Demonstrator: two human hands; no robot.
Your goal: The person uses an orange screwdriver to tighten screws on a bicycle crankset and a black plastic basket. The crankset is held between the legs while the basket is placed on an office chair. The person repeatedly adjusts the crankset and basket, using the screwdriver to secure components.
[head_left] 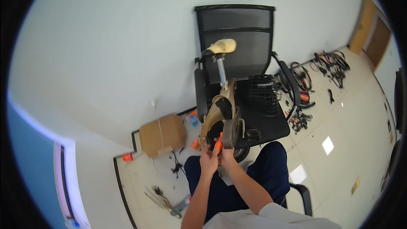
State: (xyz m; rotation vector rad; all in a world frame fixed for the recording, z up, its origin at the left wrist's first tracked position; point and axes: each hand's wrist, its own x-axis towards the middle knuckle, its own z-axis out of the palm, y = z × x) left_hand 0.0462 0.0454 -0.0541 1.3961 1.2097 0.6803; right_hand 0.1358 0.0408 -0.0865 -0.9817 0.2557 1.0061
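A small beige bike frame leans on a black office chair, with a worn yellowish saddle on a silver seat post. At its lower end, my left hand is closed around an orange-handled tool, whose working end I cannot make out. My right hand is close beside it, just under a grey-brown rounded part of the frame. That part and the tool hide most of its fingers. A black pedal sticks out to the right over the seat.
The black chair also carries a black wire basket. A cardboard box and a blue-capped bottle stand by the wall. Bike parts and a wheel lie right; metal parts lie at lower left.
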